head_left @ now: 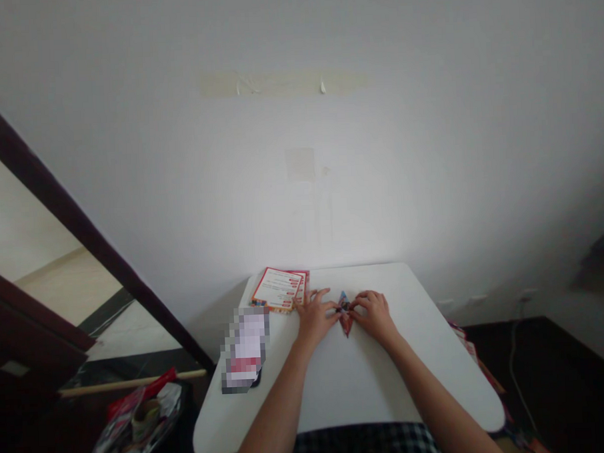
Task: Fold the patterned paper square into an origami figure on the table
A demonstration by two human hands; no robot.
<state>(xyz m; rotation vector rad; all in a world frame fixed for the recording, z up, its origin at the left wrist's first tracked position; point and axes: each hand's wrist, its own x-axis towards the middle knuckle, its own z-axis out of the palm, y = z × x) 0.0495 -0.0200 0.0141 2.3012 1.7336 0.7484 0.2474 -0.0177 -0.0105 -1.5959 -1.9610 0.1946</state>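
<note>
A white wall (297,120) fills most of the view, marked by a pale strip of old tape high up and a faint square patch lower down. A white table (369,390) with rounded corners stands against it, and a person in a checked shirt (364,445) sits at the near edge with both forearms reaching onto the top. To the left, a dark-framed mirror (76,223) leans by the wall. Below it on the floor is a crumpled plastic bag (135,421) holding mixed items, with a wooden rod (133,382) lying just beyond it. A white cable (513,364) runs down the wall on the right. On the table's far left corner sits a small stack of printed red-and-white cards (279,289), and nearer on the left edge lies a blurred object (246,346) that cannot be made out. At the table's far middle, the left hand (313,317) and right hand (376,315) face each other, just right of the cards. Between them stands a small, pointed folded paper (345,321), red and blue, resting on the table. The fingers (362,300) of both hands curl inward, their tips pinching its middle from either side.
</note>
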